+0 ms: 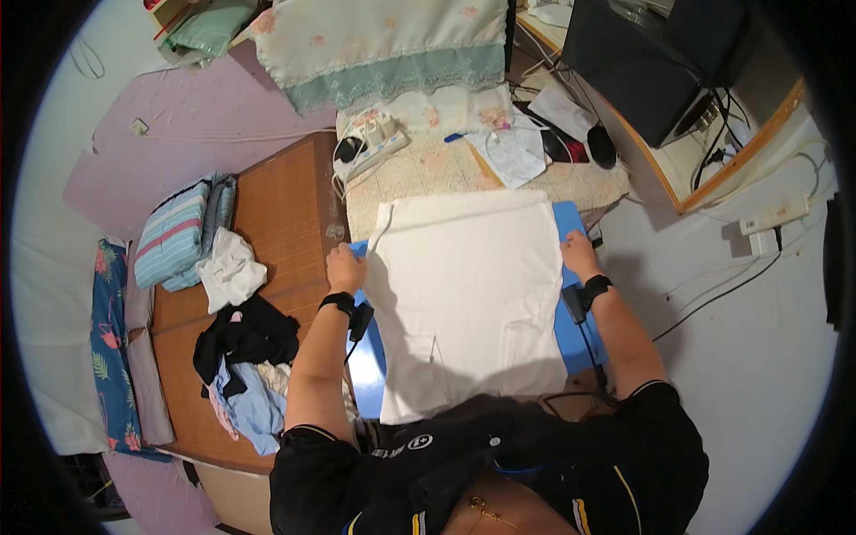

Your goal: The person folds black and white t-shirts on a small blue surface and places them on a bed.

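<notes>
A white garment [464, 285] lies spread out flat in front of me, with two short slanted seams or folds in its nearer half. Under it is a blue board or tabletop [367, 361], showing along both sides. My left hand [346, 267] is closed at the garment's left edge, its fingers curled by the cloth. At the right edge, somewhat higher, my right hand [581, 256] is also closed, fingertips against the fabric. Both hands seem to pinch the side edges, though the fingertips are partly hidden. A black strap with a small device circles each wrist.
On the left, a brown mat [276, 205] bears folded striped bedding [174, 236], a white cloth [232, 272] and a heap of dark and blue clothes [250, 348]. Beyond the garment are a power strip [379, 143] and papers [513, 153]. Cables hang at the right wall.
</notes>
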Demonstrator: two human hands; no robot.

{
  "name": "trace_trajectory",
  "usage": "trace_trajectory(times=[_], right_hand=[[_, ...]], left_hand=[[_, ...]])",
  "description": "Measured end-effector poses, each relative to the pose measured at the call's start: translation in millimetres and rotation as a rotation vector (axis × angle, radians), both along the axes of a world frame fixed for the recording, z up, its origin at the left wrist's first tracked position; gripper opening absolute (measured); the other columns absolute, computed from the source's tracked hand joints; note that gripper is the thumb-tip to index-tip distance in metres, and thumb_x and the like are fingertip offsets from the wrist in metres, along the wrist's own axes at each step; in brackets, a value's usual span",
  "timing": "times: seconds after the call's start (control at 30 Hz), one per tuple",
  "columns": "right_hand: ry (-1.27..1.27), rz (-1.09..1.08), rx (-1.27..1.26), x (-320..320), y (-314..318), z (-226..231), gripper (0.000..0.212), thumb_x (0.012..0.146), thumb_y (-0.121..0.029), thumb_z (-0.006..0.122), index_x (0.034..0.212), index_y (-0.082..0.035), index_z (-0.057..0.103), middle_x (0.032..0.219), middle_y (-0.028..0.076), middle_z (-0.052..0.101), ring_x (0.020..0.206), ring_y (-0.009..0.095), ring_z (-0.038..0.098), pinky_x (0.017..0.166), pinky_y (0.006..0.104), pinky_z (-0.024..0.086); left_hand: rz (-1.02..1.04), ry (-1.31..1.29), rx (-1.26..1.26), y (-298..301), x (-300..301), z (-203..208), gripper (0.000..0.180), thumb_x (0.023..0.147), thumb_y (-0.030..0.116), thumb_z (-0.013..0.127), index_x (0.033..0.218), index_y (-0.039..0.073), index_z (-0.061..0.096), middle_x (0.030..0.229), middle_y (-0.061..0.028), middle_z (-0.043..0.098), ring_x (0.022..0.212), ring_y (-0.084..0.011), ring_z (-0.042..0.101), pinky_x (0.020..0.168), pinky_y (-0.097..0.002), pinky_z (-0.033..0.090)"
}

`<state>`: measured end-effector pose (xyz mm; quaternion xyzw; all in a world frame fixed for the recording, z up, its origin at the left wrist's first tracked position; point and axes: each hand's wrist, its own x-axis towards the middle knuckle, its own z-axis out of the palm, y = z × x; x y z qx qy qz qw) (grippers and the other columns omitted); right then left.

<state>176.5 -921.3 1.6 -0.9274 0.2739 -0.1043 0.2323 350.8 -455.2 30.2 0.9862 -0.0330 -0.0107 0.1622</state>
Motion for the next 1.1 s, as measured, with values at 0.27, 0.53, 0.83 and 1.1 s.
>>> trace_trajectory(times=[0.27,0.53,0.83,1.1], right_hand=[[-0.091,-0.083,-0.095,93.5,-15.3,-10.4,0.03,0.076,-0.019,0.056,0.099,0.001,0.052,0.097,0.022,0.056,0.092,0.036,0.054,0.079,0.0415,0.043],[-0.206,-0.038,0.075,121.1,-18.8,-5.8,0.025,0.074,-0.008,0.054,0.098,-0.001,0.052,0.099,0.021,0.055,0.094,0.037,0.052,0.08,0.0407,0.042],[-0.205,-0.044,-0.009,107.7,-13.1,-12.1,0.021,0.072,-0.003,0.054,0.093,-0.002,0.054,0.094,0.018,0.057,0.089,0.035,0.054,0.078,0.0394,0.044],[-0.199,-0.026,0.067,110.5,-28.5,-2.9,0.028,0.071,-0.005,0.054,0.098,0.001,0.052,0.099,0.021,0.054,0.097,0.037,0.049,0.085,0.0406,0.039]], left_hand=[[0.187,0.151,-0.155,-69.8,63.5,-12.1,0.038,0.074,0.025,0.061,0.101,0.001,0.051,0.104,-0.0221,0.056,0.099,-0.0354,0.053,0.085,-0.0384,0.041],[0.157,-0.164,-0.308,-37.7,83.1,-21.9,0.016,0.08,0.013,0.048,0.079,0.0,0.057,0.086,-0.0229,0.06,0.08,-0.0373,0.057,0.068,-0.0419,0.045],[-0.092,-0.002,-0.103,-55.4,74.6,-36.3,0.036,0.07,0.026,0.064,0.09,-0.003,0.056,0.083,-0.0216,0.059,0.081,-0.0339,0.058,0.071,-0.0381,0.046],[0.222,-0.085,-0.395,-18.2,93.8,-31.9,0.014,0.074,0.006,0.052,0.085,-0.001,0.053,0.084,-0.0222,0.056,0.082,-0.0379,0.053,0.074,-0.0399,0.043]])
